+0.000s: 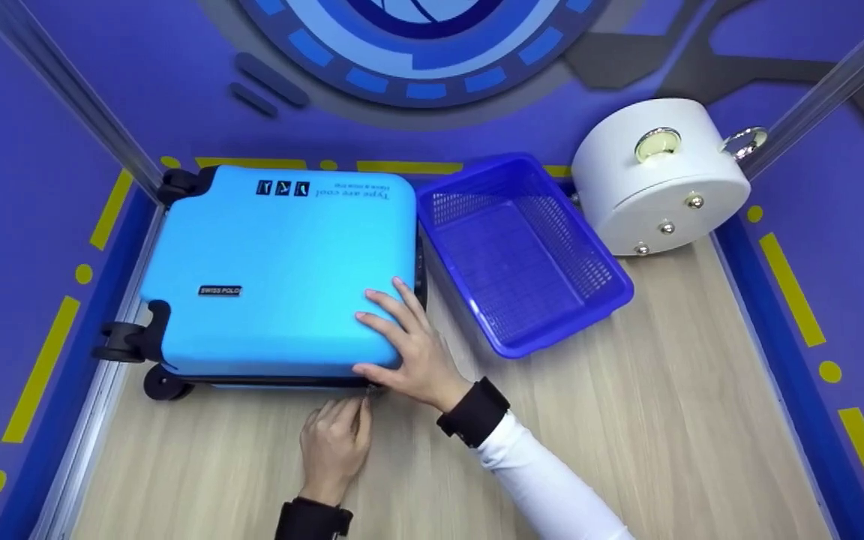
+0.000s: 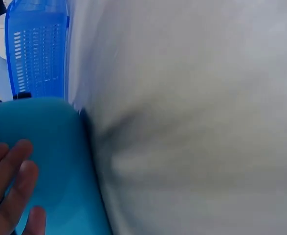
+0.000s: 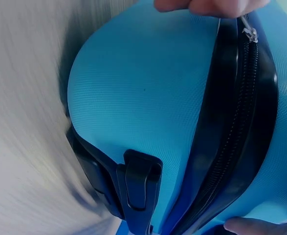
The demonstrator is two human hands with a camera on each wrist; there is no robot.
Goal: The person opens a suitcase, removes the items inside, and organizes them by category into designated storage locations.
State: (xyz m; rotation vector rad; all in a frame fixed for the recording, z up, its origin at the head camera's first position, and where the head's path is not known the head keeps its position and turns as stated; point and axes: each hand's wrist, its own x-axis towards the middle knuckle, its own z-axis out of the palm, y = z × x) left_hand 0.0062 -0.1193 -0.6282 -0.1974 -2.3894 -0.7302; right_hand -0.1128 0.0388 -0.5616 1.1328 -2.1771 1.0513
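A light blue hard-shell suitcase (image 1: 289, 240) lies flat on the floor, wheels to the left. My left hand (image 1: 334, 442) is at its near side, by the front right corner, pinching the silver zipper pull (image 3: 250, 33). The black zipper (image 3: 238, 112) runs closed from there round the corner in the right wrist view. Spread over the top shell near that corner, my right hand (image 1: 417, 352) rests with straight fingers. The left wrist view catches the left-hand fingers (image 2: 16, 171) beside the lower shell. A black carry handle (image 3: 138, 186) is on the suitcase's right side.
A blue plastic basket (image 1: 522, 255) stands just right of the suitcase. Beyond it, a round white case (image 1: 657, 172) with metal studs and a ring handle leans in the back right corner. Blue walls enclose the wood-look floor (image 1: 672, 420) at the back and both sides.
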